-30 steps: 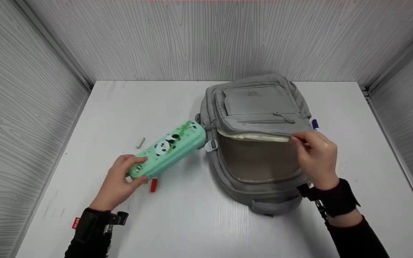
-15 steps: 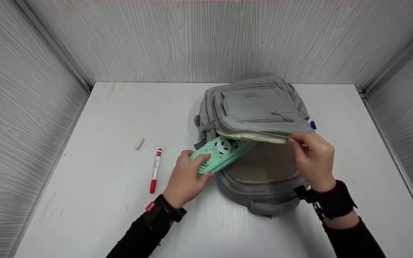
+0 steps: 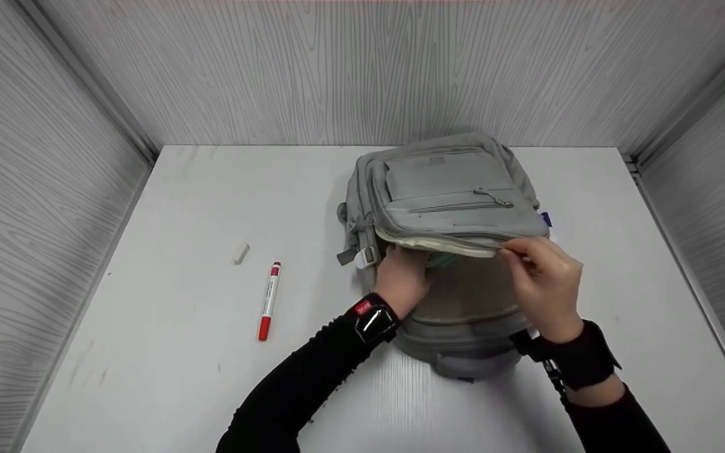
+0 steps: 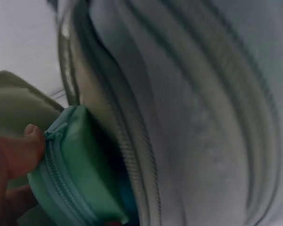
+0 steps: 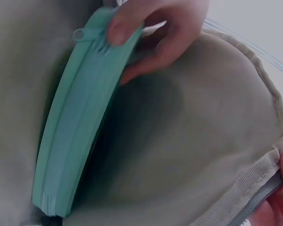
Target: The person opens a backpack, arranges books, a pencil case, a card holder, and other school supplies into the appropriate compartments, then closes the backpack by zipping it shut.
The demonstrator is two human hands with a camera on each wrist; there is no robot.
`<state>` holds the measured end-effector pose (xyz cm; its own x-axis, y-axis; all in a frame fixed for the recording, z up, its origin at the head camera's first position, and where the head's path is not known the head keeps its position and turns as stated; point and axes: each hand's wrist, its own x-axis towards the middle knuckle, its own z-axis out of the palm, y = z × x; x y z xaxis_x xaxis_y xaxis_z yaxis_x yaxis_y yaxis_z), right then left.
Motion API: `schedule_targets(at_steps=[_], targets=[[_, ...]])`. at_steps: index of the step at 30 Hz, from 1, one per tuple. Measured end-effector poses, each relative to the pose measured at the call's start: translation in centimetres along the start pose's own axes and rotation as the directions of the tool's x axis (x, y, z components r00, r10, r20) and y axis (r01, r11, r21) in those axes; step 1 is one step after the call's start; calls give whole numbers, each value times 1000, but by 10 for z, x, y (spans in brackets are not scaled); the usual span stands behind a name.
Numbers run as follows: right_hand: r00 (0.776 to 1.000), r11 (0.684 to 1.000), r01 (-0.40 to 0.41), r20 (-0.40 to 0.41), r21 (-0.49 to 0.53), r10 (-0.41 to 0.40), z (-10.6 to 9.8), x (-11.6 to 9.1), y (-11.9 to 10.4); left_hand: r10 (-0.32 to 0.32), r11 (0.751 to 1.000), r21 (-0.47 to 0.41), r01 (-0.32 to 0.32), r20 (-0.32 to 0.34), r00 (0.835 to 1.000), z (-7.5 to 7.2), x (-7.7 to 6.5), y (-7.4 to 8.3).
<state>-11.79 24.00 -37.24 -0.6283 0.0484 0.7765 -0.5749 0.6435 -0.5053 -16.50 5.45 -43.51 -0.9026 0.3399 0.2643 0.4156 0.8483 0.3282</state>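
Observation:
A grey backpack (image 3: pixel 450 182) lies on the table with its main compartment unzipped. My left hand (image 3: pixel 403 280) reaches in under the raised flap, gripping a mint-green zippered pencil case (image 5: pixel 75 122) by one end. In the right wrist view the case is inside the bag, its zipper side showing. The left wrist view shows my thumb on the case (image 4: pixel 80 169) beside the bag's zipper edge. My right hand (image 3: pixel 545 283) pinches the flap's edge at the right side and holds it up. In the head view the flap hides most of the case.
A red and white marker (image 3: pixel 269 302) lies on the table left of the backpack, with a small whitish block (image 3: pixel 240 253) just beyond it. A blue-purple tip (image 3: pixel 546 219) shows at the bag's right side. Wood-grain panels (image 3: pixel 312 75) enclose the table at the back and sides.
My left hand has carried the pencil case rightward from over the table into the backpack, uncovering the red marker. My right hand keeps its pinch on the flap, almost unmoved.

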Motion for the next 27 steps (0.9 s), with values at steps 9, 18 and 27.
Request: schedule_targets(at_steps=[9, 18, 27], targets=[[998, 1000, -17, 57, 2, 17, -2, -6, 4, 129, 985, -132, -114, 107, 986, -5, -9, -15], [990, 999, -9, 138, -47, 16, -4, -32, 8, 1, 992, -129, 12, 97, 995, -35, -27, -59], [958, 983, 35, 287, -182, 19, -4, -93, 21, -177, 973, -137, 186, 75, 981, -32, -6, -110]])
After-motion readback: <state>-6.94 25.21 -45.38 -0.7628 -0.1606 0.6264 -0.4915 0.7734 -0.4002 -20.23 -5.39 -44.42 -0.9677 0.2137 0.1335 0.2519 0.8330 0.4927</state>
